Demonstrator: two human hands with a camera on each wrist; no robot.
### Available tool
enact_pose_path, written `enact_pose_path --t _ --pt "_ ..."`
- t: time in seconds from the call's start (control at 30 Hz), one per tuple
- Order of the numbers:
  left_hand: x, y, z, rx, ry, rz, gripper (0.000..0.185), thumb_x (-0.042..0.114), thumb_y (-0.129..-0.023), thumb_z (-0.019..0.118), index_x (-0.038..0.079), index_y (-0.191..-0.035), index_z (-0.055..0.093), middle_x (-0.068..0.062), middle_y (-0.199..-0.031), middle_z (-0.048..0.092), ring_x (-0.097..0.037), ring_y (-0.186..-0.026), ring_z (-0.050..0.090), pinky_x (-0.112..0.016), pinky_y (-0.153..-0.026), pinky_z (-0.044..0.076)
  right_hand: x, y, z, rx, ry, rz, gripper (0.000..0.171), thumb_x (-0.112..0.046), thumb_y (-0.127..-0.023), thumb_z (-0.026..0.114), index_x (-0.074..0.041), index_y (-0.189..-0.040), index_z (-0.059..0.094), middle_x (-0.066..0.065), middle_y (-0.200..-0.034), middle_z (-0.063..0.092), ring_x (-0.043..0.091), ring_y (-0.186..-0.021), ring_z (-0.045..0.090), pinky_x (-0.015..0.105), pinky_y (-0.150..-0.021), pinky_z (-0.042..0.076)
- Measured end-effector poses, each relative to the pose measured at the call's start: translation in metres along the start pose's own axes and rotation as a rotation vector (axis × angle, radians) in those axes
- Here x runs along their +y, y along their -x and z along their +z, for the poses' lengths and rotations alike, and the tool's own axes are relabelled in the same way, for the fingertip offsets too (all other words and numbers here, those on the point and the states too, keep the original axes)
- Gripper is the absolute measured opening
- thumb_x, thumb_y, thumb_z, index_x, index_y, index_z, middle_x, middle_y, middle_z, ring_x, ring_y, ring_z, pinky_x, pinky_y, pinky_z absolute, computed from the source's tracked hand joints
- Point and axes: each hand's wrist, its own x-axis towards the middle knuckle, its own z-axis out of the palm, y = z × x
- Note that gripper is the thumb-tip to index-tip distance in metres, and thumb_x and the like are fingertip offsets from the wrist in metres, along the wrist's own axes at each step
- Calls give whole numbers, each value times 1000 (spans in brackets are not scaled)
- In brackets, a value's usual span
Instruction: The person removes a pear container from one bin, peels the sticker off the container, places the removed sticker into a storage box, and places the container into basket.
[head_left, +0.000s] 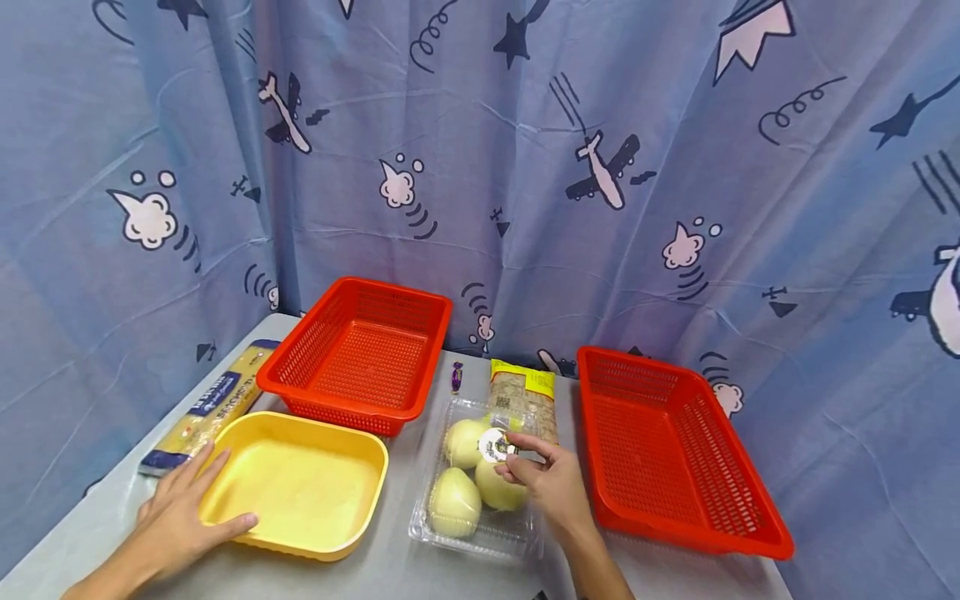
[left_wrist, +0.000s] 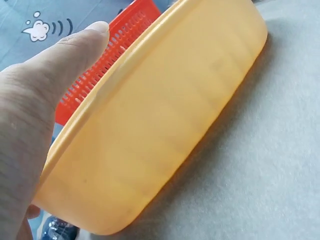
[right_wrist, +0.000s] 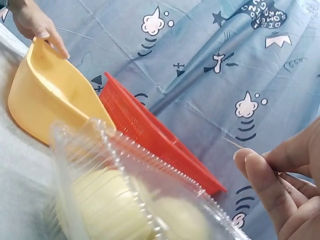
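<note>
My right hand [head_left: 551, 479] is above a clear plastic clamshell box [head_left: 480, 546] and pinches a thin, round white disc [head_left: 495, 446] with a dark print between thumb and fingers. Seen edge-on in the right wrist view, the disc [right_wrist: 232, 143] is only a thin line at the fingertips. Inside the box lie several pale yellow-green, pear-like fruits [head_left: 455, 502], partly covered by hand and disc. At the left, my left hand [head_left: 176, 512] rests on the near-left corner of a yellow plastic basin [head_left: 300, 483], fingers spread and straight. In the left wrist view its thumb reaches along the basin's rim.
A red basket [head_left: 360, 358] stands behind the basin, another red basket [head_left: 667, 442] at the right. A long yellow-and-blue packet [head_left: 217, 404] lies at the left edge. Behind the box are a purple-wrapped candy [head_left: 457, 377] and a yellow-topped bag [head_left: 525, 392]. A curtain [head_left: 480, 167] hangs behind.
</note>
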Motion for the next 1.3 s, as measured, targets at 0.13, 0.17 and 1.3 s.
enact_pose_path --t 0.13,0.17,1.3 --pt "-2 -1 0 -23 -20 -14 106 59 -77 70 -8 -147 27 -27 -152 13 -59 -122 18 -79 -81 23 -12 5 -2 2 18 -39 31 18 -82 61 18 -114 61 29 -111 62 26 -70 70 34 -68 56" --pt "-2 -1 0 -31 -24 -20 108 61 -77 70 -8 -147 25 -27 -152 12 -59 -122 17 -80 -81 22 -15 6 -2 -2 14 -45 31 19 -82 61 19 -114 60 30 -110 61 25 -69 70 33 -68 56" --pt "-7 -3 -3 -192 -8 -128 125 70 -75 64 -15 -146 7 -35 -150 6 -61 -121 17 -79 -88 17 -95 15 28 -132 58 -201 32 16 -82 62 15 -114 63 25 -109 63 25 -71 70 35 -69 57"
